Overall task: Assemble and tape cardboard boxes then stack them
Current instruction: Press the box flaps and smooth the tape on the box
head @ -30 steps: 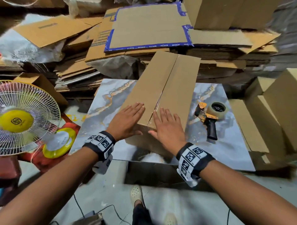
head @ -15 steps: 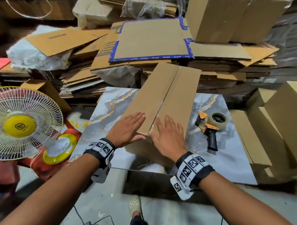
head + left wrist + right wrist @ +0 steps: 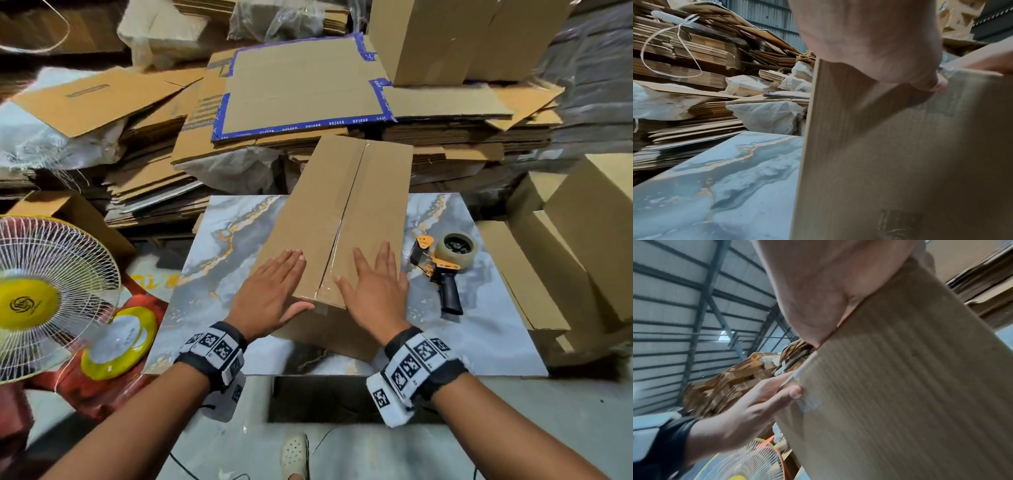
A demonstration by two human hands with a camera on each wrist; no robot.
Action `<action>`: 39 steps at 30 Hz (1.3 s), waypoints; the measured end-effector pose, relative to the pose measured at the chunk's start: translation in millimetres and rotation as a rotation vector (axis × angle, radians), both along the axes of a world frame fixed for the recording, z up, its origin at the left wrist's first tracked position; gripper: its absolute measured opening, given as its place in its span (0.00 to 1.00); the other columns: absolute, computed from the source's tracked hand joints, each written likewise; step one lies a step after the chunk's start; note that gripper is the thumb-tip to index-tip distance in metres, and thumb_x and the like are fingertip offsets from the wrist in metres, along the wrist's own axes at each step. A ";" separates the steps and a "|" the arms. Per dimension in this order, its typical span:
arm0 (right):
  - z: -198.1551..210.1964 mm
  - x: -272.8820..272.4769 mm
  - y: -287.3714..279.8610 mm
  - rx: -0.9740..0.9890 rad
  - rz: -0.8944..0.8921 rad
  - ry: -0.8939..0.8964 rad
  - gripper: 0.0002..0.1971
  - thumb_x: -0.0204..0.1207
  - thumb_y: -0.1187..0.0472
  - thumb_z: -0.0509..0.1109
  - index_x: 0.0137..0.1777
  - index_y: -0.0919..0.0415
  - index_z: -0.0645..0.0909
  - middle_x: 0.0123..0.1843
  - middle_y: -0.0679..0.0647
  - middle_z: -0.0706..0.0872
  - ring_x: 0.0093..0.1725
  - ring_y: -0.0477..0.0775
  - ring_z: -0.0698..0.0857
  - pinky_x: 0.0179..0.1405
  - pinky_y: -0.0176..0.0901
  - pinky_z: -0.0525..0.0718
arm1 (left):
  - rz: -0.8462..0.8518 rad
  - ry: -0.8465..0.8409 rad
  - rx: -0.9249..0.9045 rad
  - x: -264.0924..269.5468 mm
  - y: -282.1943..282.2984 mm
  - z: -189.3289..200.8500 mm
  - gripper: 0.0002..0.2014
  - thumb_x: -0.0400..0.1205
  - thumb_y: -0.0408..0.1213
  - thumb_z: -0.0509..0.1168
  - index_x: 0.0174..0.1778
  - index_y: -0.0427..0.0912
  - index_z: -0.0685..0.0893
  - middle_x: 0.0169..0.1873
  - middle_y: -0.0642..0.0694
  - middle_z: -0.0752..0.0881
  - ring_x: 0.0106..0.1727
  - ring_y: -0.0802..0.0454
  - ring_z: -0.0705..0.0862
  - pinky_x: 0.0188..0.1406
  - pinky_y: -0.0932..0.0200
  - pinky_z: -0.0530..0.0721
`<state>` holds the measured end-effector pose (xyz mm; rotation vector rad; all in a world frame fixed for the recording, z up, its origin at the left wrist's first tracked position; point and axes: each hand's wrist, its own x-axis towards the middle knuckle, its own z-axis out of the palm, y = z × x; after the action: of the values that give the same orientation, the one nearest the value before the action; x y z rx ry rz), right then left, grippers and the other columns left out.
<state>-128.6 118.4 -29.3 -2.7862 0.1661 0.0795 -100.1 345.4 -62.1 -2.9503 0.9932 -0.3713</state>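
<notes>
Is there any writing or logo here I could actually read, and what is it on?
Nothing reads clearly.
Blue tape on a flat cardboard sheet: repeated white lettering, too small to read.
Flattened carton: dark printed line, blurred.
Fan hub: a swirl logo, no words.
Wristbands: square code markers, no words.

You've got a plain brown cardboard box [image 3: 346, 219], grey-blue marble tabletop [image 3: 219, 246] w/ gold veins, yellow-black tape dispenser [image 3: 442, 270].

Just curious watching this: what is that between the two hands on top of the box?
In the head view, the box's taped centre seam runs between the left hand and right hand, which lie flat on either side. Clear tape covers it.
</notes>
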 end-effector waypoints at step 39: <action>8.2 56.9 43.6 0.056 -0.174 0.115 0.45 0.78 0.26 0.58 0.90 0.44 0.47 0.89 0.60 0.47 0.80 0.71 0.65 0.72 0.64 0.73 | 0.068 0.128 0.108 27.4 24.7 9.3 0.46 0.81 0.67 0.48 0.87 0.35 0.64 0.86 0.36 0.63 0.86 0.39 0.65 0.82 0.37 0.67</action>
<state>-71.7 162.0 -21.1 -2.7000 0.4274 0.1985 -72.7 370.0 -52.8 -2.9319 0.8905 -0.1241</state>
